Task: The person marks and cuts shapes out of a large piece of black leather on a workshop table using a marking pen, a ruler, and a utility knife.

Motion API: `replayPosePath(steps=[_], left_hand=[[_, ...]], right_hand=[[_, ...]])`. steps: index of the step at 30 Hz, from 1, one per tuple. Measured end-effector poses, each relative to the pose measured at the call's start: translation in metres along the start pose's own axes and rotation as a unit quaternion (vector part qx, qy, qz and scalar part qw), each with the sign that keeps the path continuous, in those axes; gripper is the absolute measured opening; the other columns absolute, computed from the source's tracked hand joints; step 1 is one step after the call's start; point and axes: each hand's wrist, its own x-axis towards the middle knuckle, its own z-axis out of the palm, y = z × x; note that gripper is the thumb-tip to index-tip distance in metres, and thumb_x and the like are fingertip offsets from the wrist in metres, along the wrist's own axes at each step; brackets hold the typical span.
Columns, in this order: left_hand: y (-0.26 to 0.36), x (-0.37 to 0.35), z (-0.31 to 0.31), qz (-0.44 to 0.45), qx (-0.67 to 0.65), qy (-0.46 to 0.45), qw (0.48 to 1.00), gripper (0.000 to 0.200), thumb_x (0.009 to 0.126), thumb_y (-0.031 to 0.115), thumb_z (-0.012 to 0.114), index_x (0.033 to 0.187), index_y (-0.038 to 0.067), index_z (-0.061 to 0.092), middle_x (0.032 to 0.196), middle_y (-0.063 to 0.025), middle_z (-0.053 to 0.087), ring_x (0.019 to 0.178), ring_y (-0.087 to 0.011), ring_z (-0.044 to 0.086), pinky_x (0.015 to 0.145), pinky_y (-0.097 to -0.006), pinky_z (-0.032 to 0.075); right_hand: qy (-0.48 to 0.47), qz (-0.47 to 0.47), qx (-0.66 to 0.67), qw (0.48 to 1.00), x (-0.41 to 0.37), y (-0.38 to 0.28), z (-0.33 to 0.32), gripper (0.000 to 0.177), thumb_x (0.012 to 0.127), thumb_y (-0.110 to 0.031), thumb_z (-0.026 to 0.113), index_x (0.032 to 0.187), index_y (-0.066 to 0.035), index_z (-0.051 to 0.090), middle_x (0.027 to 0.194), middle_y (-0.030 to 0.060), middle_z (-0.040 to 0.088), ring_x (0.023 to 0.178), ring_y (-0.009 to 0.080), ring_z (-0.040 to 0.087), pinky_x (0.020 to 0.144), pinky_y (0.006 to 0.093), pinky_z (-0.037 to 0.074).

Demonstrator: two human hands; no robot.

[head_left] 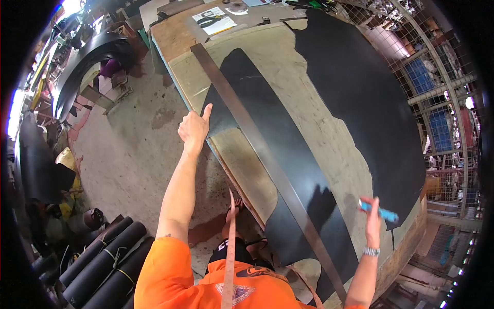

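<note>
A long metal straightedge (262,149) lies lengthwise over a narrow black leather sheet (288,139) on the worktable. Beside the table's left edge, my left hand (193,130) is closed with its thumb stretched out, touching or very near the sheet's edge. Whatever its curled fingers may hold is hidden. My right hand (372,221) is raised over the table's right part, wrapped round a blue cutter (380,211). Its blade cannot be made out. Farther right spreads a larger black sheet (360,92) with an uneven edge.
Pliers (208,21) rest on white paper at the table's far end. A tape measure (230,252) hangs down over my orange shirt. Dark rolls (105,262) lie on the floor at lower left. A wire mesh partition (437,92) stands along the right.
</note>
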Motion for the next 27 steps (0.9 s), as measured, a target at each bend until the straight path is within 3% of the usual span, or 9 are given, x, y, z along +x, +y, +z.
replayPosePath(steps=[3,4,7,10,14,19,24,27], left_hand=[[-0.001,-0.001,0.001,0.002,0.004,0.003,1.0,0.088,0.09,0.08,0.045,0.098,-0.004,0.073,0.098,-0.0287,0.071,0.097,-0.0461,0.07,0.087,-0.0523,0.054],[0.002,-0.003,-0.009,-0.019,-0.033,-0.041,0.998,0.082,0.088,0.075,0.055,0.106,-0.004,0.069,0.112,-0.0299,0.068,0.112,-0.0449,0.065,0.095,-0.0537,0.05],[-0.005,-0.005,0.003,0.136,-0.001,0.187,0.973,0.081,0.084,0.067,0.066,0.125,-0.003,0.061,0.135,-0.0296,0.056,0.134,-0.0415,0.05,0.107,-0.0551,0.041],[0.007,-0.006,0.0,0.367,-0.063,0.159,0.914,0.093,0.08,0.062,0.074,0.144,-0.001,0.048,0.155,-0.0242,0.038,0.15,-0.037,0.029,0.118,-0.0551,0.028],[0.012,-0.002,0.018,0.394,-0.021,0.035,0.918,0.108,0.081,0.072,0.066,0.155,0.0,0.034,0.165,-0.0143,0.026,0.155,-0.0316,0.018,0.125,-0.0524,0.016],[0.013,-0.003,0.02,0.379,-0.023,0.002,0.925,0.114,0.078,0.079,0.062,0.156,0.002,0.032,0.165,-0.0105,0.028,0.156,-0.0289,0.016,0.126,-0.0519,0.011],[0.016,-0.003,0.014,0.378,-0.042,-0.004,0.925,0.118,0.071,0.078,0.07,0.154,0.0,0.037,0.161,-0.0134,0.035,0.153,-0.0327,0.022,0.124,-0.0567,0.016],[0.015,-0.002,0.015,0.384,-0.051,0.007,0.922,0.117,0.07,0.077,0.072,0.152,-0.001,0.04,0.16,-0.0148,0.036,0.152,-0.0341,0.025,0.122,-0.0584,0.019]], right_hand=[[-0.094,-0.078,-0.003,0.993,0.066,-0.047,0.083,0.06,0.11,-0.05,0.036,0.118,-0.001,0.07,0.109,0.0073,0.071,0.098,0.0165,0.064,0.092,0.0343,0.05],[-0.114,-0.095,-0.009,0.989,0.083,-0.069,0.116,0.059,0.11,-0.05,0.037,0.119,-0.001,0.069,0.111,0.0075,0.07,0.099,0.0166,0.064,0.092,0.0341,0.05],[-0.174,-0.145,-0.027,0.974,0.127,-0.129,0.215,0.057,0.109,-0.049,0.038,0.125,-0.003,0.067,0.117,0.0085,0.069,0.102,0.0178,0.066,0.091,0.0336,0.051],[-0.23,-0.179,-0.012,0.957,0.162,-0.184,0.306,0.06,0.107,-0.054,0.042,0.126,-0.003,0.066,0.117,0.01,0.069,0.102,0.0191,0.067,0.089,0.0339,0.052],[-0.248,-0.26,-0.004,0.933,0.214,-0.223,0.413,0.052,0.103,-0.05,0.053,0.115,-0.002,0.069,0.095,0.0094,0.073,0.086,0.0189,0.069,0.079,0.0356,0.053],[-0.21,-0.375,0.008,0.903,0.255,-0.247,0.49,0.043,0.099,-0.043,0.06,0.1,-0.001,0.07,0.08,0.0107,0.073,0.075,0.0238,0.069,0.073,0.038,0.053],[-0.216,-0.332,-0.031,0.918,0.266,-0.256,0.507,0.045,0.096,-0.046,0.062,0.099,-0.003,0.071,0.084,0.0135,0.074,0.078,0.0265,0.07,0.075,0.0372,0.053],[-0.226,-0.334,-0.04,0.914,0.274,-0.253,0.512,0.047,0.097,-0.048,0.064,0.104,-0.002,0.068,0.087,0.0061,0.074,0.076,0.0134,0.066,0.07,0.0299,0.052]])
